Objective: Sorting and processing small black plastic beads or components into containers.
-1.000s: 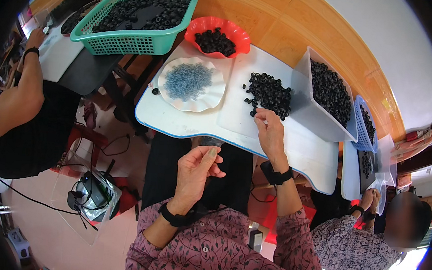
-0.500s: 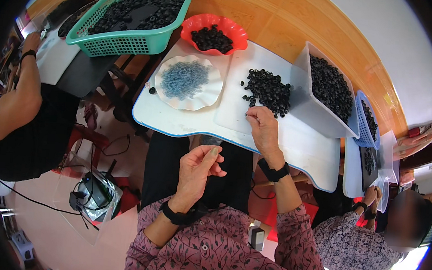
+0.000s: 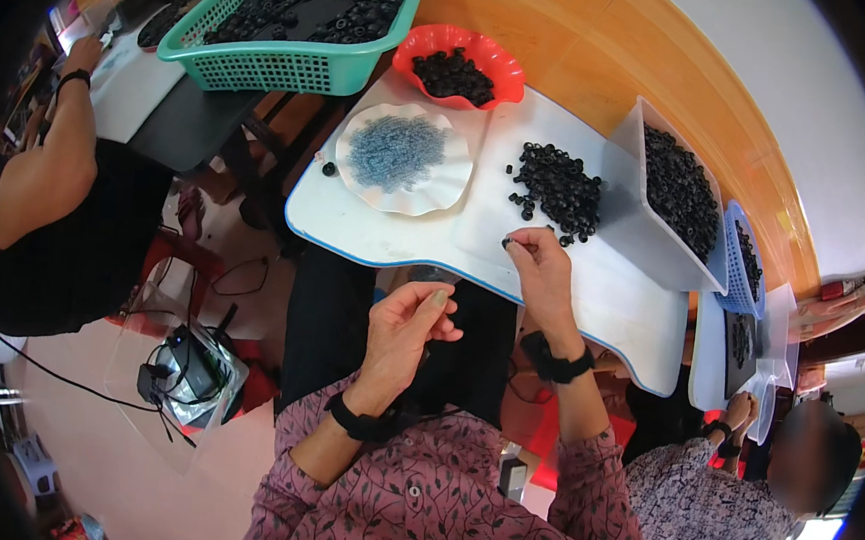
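Observation:
My right hand (image 3: 544, 280) hovers over the white table's near side, thumb and forefinger pinched on a small black ring-shaped part (image 3: 507, 242). Just beyond it lies a loose pile of black ring-shaped parts (image 3: 558, 191). Over my lap, close to the table's front edge, my left hand (image 3: 400, 333) is closed, thumb pressed to the fingers. Whatever it may hold is too small or hidden to make out. A white wavy-rimmed plate (image 3: 448, 187) at the left of the table bears many tiny bluish, see-through pieces (image 3: 396, 153).
A red wavy bowl (image 3: 512, 87) of black parts stands behind the plate. A translucent bin (image 3: 629, 216) of them is at the right, with a blue basket (image 3: 754, 305) beyond. A green basket (image 3: 276, 70) sits far left. People (image 3: 717, 511) work on both sides.
My right hand has drawn back from the pile toward me, with the black part in its pinch. My left hand keeps its closed shape. The whole view has shifted slightly.

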`<state>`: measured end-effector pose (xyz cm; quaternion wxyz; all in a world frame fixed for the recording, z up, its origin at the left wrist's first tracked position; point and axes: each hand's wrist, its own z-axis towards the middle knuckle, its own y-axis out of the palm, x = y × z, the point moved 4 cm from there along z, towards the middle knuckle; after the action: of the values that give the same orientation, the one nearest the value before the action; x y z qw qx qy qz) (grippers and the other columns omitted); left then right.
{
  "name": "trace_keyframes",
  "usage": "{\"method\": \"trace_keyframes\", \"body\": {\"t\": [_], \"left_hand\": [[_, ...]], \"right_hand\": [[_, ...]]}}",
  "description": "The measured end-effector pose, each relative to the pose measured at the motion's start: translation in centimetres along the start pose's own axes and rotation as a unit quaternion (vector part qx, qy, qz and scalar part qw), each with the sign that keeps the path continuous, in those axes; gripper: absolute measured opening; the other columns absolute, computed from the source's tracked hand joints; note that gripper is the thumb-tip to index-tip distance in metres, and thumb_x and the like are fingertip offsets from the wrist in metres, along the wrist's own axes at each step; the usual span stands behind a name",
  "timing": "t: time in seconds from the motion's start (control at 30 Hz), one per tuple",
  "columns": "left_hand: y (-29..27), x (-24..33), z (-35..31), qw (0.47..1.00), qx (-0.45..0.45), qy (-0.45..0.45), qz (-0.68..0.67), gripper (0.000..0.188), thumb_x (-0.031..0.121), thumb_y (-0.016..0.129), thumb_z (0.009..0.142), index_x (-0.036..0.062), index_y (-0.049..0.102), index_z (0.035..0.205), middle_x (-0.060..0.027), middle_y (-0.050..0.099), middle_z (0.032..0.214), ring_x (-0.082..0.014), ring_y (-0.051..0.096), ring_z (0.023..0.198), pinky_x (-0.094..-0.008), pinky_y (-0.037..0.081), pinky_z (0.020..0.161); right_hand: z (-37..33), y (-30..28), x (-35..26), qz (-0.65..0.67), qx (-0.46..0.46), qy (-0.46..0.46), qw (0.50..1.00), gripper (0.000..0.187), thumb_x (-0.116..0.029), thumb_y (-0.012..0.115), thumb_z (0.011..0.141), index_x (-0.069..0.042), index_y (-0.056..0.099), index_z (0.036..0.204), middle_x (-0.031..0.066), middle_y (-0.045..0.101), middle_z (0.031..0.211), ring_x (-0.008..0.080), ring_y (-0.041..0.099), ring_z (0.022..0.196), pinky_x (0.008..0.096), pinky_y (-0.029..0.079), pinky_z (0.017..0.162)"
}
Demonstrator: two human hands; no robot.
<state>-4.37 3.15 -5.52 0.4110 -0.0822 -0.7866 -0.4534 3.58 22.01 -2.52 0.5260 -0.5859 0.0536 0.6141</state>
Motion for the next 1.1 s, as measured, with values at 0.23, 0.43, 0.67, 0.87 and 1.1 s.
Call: {"method": "trace_keyframes", "body": {"t": [0.23,0.43,0.67,0.87,1.1], "left_hand": [[0.8,1.1,0.0,0.99,-0.034,0.127,0.06,0.029,0.002,0.054,0.094,-0.002,0.057,0.123,-0.0092,0.06,0.108,-0.0129,0.062,0.089,-0.0283,0.055,0.082],[0.9,2.1,-0.4,0.972,-0.074,0.198,0.098,0.026,-0.002,0.058,0.09,-0.0034,0.061,0.116,-0.0088,0.055,0.108,-0.013,0.061,0.091,-0.0238,0.055,0.08],[1.0,2.9,-1.0,0.961,-0.032,0.241,0.135,0.021,-0.006,0.06,0.087,-0.0051,0.063,0.108,-0.0082,0.056,0.104,-0.0127,0.061,0.089,-0.023,0.055,0.077],[-0.1,2.5,-0.5,0.984,-0.03,0.169,0.055,0.018,-0.004,0.058,0.089,-0.0051,0.06,0.108,-0.0099,0.059,0.103,-0.0147,0.063,0.086,-0.0266,0.056,0.078],[-0.4,1.8,-0.2,0.968,-0.105,0.025,-0.225,0.023,0.006,0.053,0.095,-0.0019,0.058,0.116,-0.0121,0.063,0.1,-0.0182,0.064,0.086,-0.0378,0.057,0.083]], "right_hand": [[-3.8,1.6,-3.9,0.42,-0.141,0.188,0.877,0.019,-0.008,0.064,0.089,0.003,0.06,0.103,0.009,0.065,0.097,0.0131,0.061,0.083,0.0247,0.05,0.077],[-5.0,2.8,-5.8,0.471,-0.161,0.202,0.843,0.016,-0.006,0.061,0.09,0.005,0.061,0.103,0.0098,0.066,0.092,0.0136,0.062,0.08,0.0241,0.05,0.073],[-5.8,3.4,-6.3,0.44,-0.122,0.22,0.862,0.015,-0.006,0.064,0.089,0.004,0.063,0.1,0.0089,0.067,0.087,0.0128,0.063,0.075,0.0216,0.048,0.066],[-5.8,3.4,-7.5,0.421,-0.077,0.205,0.88,0.015,-0.007,0.064,0.09,0.003,0.064,0.1,0.0088,0.068,0.089,0.0112,0.062,0.073,0.0204,0.047,0.065],[-5.6,2.5,-9.3,0.391,-0.084,0.156,0.903,0.014,-0.003,0.062,0.09,0.002,0.064,0.102,0.0092,0.066,0.095,0.0112,0.063,0.08,0.0215,0.05,0.072]]}}
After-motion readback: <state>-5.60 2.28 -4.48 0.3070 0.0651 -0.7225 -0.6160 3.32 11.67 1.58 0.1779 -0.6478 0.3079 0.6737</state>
